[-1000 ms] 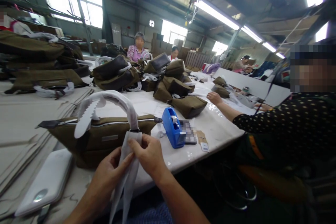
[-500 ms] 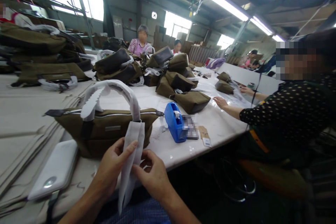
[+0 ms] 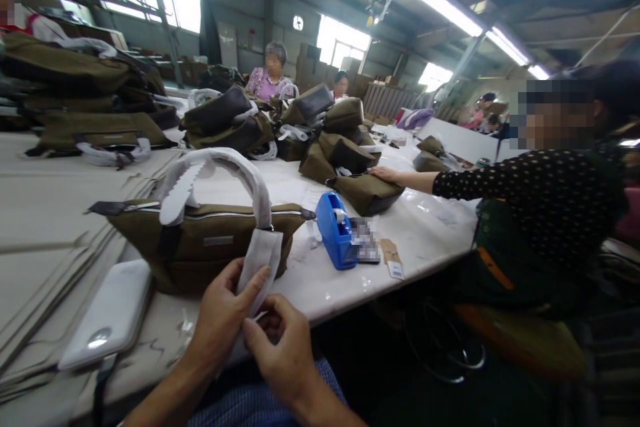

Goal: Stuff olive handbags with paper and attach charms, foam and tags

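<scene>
An olive handbag (image 3: 190, 250) stands upright on the table in front of me, its arched handle (image 3: 245, 170) covered in white wrapping. A white paper strip (image 3: 264, 250) hangs from the near end of the handle. My left hand (image 3: 225, 303) grips this strip between thumb and fingers, beside the bag's right side. Just below, my right hand (image 3: 285, 340) is closed in a pinch at the strip's lower part, which the fingers largely hide. A serrated white strip (image 3: 177, 200) dangles from the handle's other end.
Right of the bag are a blue tape dispenser (image 3: 333, 233), a pixelated flat item (image 3: 367, 240) and a brown tag (image 3: 393, 257). A white power bank (image 3: 110, 317) lies left. More bags (image 3: 345, 163) are piled behind. A co-worker's hand (image 3: 385, 175) touches one.
The strip's long loose tail no longer hangs below my hands; it is folded up between them. The co-worker's arm has reached left onto a piled bag. The view has shifted slightly.
</scene>
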A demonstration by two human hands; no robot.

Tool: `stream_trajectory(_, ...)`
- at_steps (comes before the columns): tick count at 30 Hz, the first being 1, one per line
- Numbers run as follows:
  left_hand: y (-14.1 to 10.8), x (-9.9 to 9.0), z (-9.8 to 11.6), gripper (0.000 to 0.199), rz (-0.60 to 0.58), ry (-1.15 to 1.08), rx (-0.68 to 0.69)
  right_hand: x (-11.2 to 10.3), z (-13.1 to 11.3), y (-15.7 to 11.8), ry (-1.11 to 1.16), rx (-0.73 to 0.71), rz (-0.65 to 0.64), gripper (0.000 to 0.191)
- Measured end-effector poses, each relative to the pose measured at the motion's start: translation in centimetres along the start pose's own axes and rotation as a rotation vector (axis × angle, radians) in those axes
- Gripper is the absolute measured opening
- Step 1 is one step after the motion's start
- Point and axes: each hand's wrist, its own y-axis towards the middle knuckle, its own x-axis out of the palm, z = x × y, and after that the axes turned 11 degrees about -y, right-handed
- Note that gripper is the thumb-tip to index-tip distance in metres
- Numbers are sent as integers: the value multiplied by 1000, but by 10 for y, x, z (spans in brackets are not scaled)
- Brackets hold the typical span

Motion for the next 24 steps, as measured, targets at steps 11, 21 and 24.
stream_trajectory(11, -26, -58, -15, 73, -161, -107, -325, -2, 7, 14, 236, 173, -109, 48)
stream_trajectory(21, -34, -64, -31, 70, -69, 237, -229, -93, -27, 44, -569, -360, 259, 26)
stream_trajectory(24, -29, -65, -30, 73, -57, 279, -231, -159, -30, 78, -748, -260, 599, 32)
